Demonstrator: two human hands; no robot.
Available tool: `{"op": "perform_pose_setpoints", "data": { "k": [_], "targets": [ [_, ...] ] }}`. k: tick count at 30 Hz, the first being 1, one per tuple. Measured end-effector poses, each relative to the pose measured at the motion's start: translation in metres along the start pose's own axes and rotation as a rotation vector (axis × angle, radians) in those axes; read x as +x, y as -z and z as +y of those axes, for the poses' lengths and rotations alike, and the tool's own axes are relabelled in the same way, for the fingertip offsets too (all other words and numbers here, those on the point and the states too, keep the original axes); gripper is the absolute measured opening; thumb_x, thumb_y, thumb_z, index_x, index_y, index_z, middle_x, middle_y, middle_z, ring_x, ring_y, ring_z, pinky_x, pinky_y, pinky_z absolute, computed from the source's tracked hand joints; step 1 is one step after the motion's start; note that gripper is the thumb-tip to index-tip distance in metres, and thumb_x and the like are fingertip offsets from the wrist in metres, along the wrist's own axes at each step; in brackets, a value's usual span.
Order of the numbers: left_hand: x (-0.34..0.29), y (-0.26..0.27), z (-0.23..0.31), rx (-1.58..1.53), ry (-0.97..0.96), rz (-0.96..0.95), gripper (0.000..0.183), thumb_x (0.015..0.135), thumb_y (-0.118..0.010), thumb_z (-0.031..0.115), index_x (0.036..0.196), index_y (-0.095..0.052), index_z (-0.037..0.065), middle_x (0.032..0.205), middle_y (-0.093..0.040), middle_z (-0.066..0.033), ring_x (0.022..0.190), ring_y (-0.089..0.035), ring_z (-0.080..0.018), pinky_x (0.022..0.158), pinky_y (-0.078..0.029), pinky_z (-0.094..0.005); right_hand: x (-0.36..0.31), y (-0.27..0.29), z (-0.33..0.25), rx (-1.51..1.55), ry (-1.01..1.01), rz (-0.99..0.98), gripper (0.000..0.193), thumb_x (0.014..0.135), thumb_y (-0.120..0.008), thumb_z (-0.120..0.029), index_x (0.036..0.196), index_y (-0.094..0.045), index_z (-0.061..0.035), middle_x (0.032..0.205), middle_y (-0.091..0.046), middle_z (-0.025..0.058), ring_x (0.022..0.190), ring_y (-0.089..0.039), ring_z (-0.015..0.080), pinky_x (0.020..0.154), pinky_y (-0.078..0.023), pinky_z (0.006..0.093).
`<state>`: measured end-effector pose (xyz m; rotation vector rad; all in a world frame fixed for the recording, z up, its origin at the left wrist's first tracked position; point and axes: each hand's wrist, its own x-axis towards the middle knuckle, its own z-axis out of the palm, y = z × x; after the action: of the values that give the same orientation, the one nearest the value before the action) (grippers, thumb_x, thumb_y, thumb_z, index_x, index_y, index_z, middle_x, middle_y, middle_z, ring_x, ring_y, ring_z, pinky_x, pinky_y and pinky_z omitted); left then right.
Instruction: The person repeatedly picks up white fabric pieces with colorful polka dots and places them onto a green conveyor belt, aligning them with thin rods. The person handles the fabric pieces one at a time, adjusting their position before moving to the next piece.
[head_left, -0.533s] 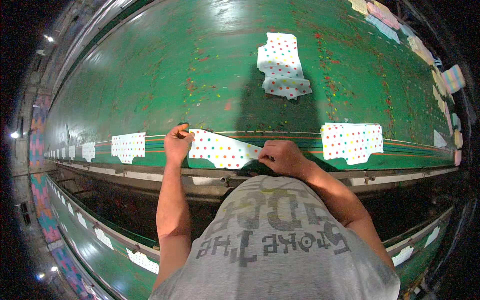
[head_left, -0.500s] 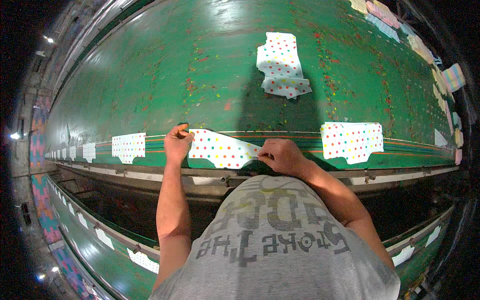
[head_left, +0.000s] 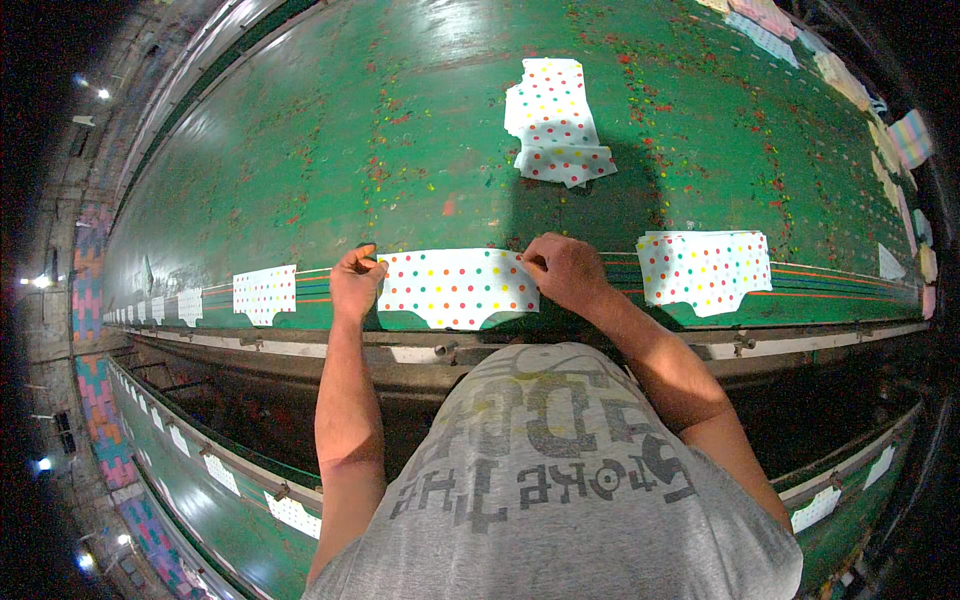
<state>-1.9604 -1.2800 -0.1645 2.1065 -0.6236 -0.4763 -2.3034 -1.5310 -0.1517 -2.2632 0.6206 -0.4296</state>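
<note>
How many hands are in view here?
2: the left hand at the upper left corner of the dotted cloth, the right hand at its upper right. No others are visible.

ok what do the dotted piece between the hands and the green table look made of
Dotted piece: thin, matte, likely fabric; it lies flat, without shine. Table: perhaps a painted or plastic-coated top, somewhat glossy, since light glares off it.

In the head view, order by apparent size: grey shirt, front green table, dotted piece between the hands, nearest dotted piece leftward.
1. Front green table
2. Grey shirt
3. Middle dotted piece
4. Left dotted piece
</note>
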Motion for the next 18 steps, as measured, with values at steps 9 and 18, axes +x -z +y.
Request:
{"op": "perform_pose_setpoints", "data": {
  "k": [9, 18],
  "targets": [
    [-0.001, -0.001, 0.003, 0.0, 0.011, 0.008, 0.043, 0.09, -0.087, -0.004, 0.131, -0.075, -0.005, 0.093, -0.08, -0.0054, 0.084, -0.074, -0.0117, 0.08, -0.06, -0.0297, -0.011, -0.006, -0.005, -0.008, 0.275, 0.006, 0.01, 0.093, -0.076, -0.02, 0.095, -0.078, -0.0099, 0.095, -0.075, 0.0134, 0.089, -0.075, 0.0372, 0.08, -0.062, 0.0512],
    [-0.001, -0.001, -0.001, -0.046, 0.005, -0.007, 0.043, 0.092, -0.087, -0.002, 0.133, -0.074, -0.005, 0.091, -0.078, -0.003, 0.08, -0.073, -0.0114, 0.076, -0.06, -0.0275, 0.016, -0.005, 0.005, -0.034, -0.068, 0.023, 0.011, 0.092, -0.075, -0.02, 0.092, -0.078, -0.0093, 0.094, -0.077, 0.0173, 0.09, -0.077, 0.0398, 0.081, -0.063, 0.0539]
  ]
}}
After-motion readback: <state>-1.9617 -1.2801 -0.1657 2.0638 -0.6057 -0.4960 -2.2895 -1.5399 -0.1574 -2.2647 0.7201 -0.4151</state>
